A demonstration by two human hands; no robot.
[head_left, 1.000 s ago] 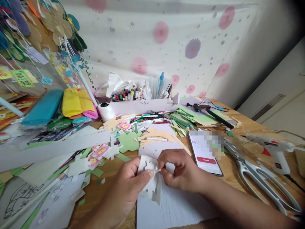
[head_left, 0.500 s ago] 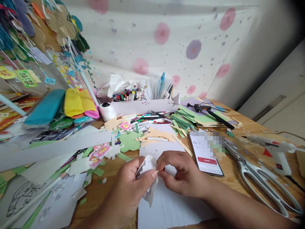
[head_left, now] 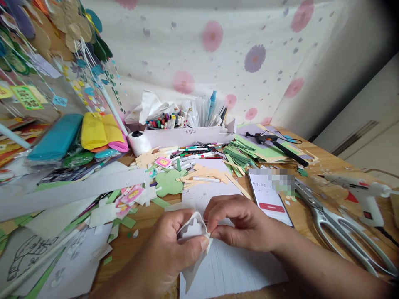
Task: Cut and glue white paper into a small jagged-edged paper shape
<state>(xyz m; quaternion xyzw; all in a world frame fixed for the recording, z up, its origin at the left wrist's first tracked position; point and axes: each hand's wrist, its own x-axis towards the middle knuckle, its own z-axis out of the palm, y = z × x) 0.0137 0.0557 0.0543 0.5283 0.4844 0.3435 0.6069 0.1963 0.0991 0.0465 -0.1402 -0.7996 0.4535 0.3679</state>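
My left hand (head_left: 174,249) is closed around a small folded piece of white cloth-like material (head_left: 190,276), thumb in front and fingers behind. The piece bulges open at the top, and a white paper-like shape with a stepped edge (head_left: 191,229) shows inside. A pointed end hangs below my thumb. My right hand (head_left: 241,226) pinches the right edge of the same white piece between thumb and forefinger. Whether anything thin is also in that pinch is too small to tell. Both hands are above a pale scuffed board (head_left: 237,265) on the wooden table.
Right of the board lie a phone (head_left: 271,207), large scissors (head_left: 327,224) and a white glue gun (head_left: 358,191). Behind are green paper strips (head_left: 238,153), a black-handled tool (head_left: 280,149) and a pen box (head_left: 181,136). Paper scraps (head_left: 102,214) and wrapped coloured packs (head_left: 56,137) spread leftward.
The white piece has turned and bulged open at the top, and its pointed end hangs lower. My right fingers have shifted slightly along its right edge. The camera view has moved a little.
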